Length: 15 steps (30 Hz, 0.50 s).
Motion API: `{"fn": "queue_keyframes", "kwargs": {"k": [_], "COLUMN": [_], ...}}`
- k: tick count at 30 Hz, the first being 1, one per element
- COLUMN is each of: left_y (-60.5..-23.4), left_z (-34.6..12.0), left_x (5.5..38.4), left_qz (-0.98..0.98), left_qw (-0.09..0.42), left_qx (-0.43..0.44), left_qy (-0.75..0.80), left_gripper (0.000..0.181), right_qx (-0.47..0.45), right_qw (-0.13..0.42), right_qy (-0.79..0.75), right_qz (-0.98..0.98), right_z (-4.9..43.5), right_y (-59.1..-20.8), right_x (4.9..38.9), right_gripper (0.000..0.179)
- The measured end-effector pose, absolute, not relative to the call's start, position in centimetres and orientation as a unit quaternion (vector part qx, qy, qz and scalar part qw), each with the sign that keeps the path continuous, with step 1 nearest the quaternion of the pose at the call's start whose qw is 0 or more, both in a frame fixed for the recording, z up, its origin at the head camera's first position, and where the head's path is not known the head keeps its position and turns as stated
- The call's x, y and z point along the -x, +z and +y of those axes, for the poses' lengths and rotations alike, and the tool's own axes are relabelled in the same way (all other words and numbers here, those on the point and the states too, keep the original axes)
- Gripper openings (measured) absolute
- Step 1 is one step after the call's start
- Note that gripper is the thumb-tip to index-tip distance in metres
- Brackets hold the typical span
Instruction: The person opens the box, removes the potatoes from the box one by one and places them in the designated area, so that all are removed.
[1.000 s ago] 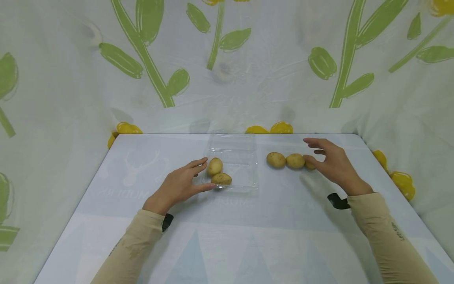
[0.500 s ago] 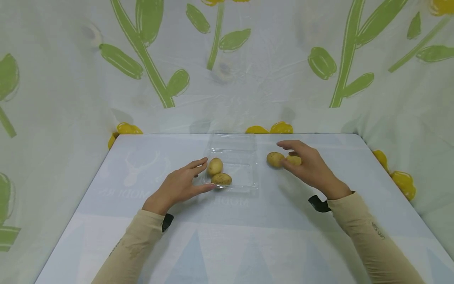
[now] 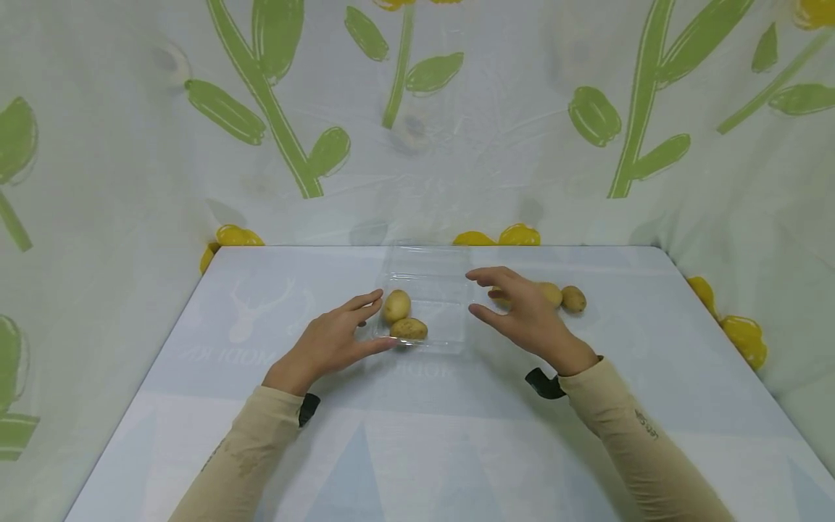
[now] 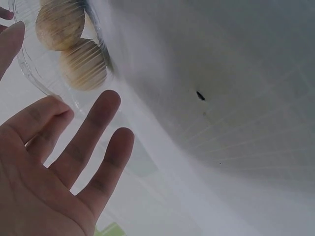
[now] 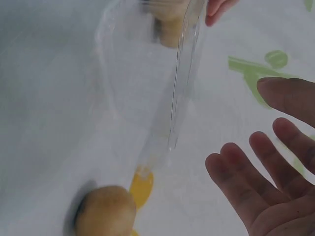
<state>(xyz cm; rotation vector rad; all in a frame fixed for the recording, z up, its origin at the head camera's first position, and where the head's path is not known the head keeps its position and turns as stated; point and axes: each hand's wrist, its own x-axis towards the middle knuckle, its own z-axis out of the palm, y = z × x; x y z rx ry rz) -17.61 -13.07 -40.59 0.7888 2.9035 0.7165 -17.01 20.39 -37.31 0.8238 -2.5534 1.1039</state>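
Observation:
A clear plastic clamshell box (image 3: pixel 446 319) stands on the table with its lid (image 3: pixel 429 259) folded back. Inside, at the left, lie two potatoes, an upright-looking one (image 3: pixel 396 306) and one lying sideways (image 3: pixel 409 329). My left hand (image 3: pixel 320 342) spans the box's left side, fingertips right at the rim (image 4: pixel 37 81) and thumb at the near corner. My right hand (image 3: pixel 525 312) hovers just right of the box with fingers spread and nothing in them. Behind it sit three more potatoes in a row: one mostly hidden (image 3: pixel 499 293), a middle one (image 3: pixel 551 293) and the rightmost (image 3: pixel 574 299).
The white table (image 3: pixel 417 449) has faint printed patterns. A pale cloth wall (image 3: pixel 489 159) with green stems and yellow flowers rises behind it and at both sides. Black straps with mounts sit at the wrists, such as the right mount (image 3: pixel 544 384).
My right hand has moved left from the rightmost potato, across the row, to the box's right side. The left hand and the potatoes have stayed where they were.

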Motion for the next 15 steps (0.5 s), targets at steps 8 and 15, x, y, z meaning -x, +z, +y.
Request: {"fn": "queue_keyframes", "kwargs": {"k": [8, 15], "left_y": [-40.6, -40.7], "left_z": [-12.9, -12.9], "left_x": [17.6, 17.6], "left_qz": [0.938, 0.939], "left_qw": [0.022, 0.023], "left_qx": [-0.252, -0.250], "left_qy": [0.236, 0.236], "left_gripper": [0.085, 0.085], "right_qx": [-0.314, -0.312], "right_qw": [0.098, 0.037], "right_qy": [0.362, 0.358], "right_qz": [-0.872, -0.880], "right_z": [17.7, 15.8], "right_y": [-38.3, -39.0], "right_x": [17.6, 18.1], "right_gripper": [0.049, 0.048]}}
